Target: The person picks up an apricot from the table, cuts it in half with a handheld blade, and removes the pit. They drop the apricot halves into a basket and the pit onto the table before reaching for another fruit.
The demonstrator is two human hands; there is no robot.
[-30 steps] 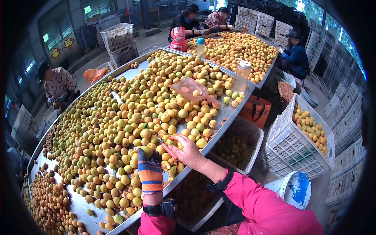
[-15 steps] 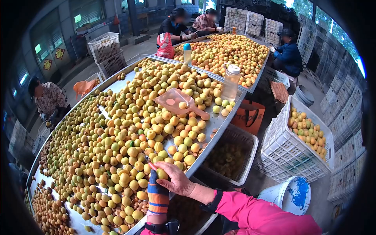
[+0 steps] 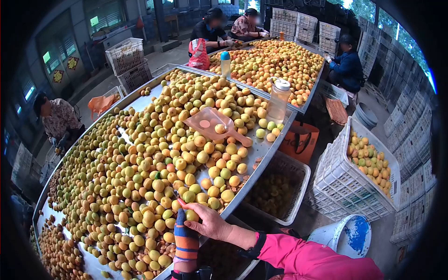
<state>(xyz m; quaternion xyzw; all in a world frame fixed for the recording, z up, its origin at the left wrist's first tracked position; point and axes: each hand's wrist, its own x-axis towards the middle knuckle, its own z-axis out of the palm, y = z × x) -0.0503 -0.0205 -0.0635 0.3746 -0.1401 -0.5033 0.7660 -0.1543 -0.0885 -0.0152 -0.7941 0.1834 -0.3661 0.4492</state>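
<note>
Your bare right hand [image 3: 211, 223] is holding one thin red-handled knife [image 3: 178, 198] in a tight grip. One round yellow-green apricot [image 3: 191, 215] is sitting just under that grip, against your striped-gloved left hand [image 3: 185, 237]. I cannot tell if that grip is closing. The fruit is looking light, soft and easy to squash, so be cupping its round sides. Past your grip, the shiny metal worktop [image 3: 267, 150] is carrying too many to count.

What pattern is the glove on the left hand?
The glove has horizontal stripes in orange, blue and dark navy; the head view shows it best.

Head view looks forward and down along the table [image 3: 268, 150] from close above.
</note>
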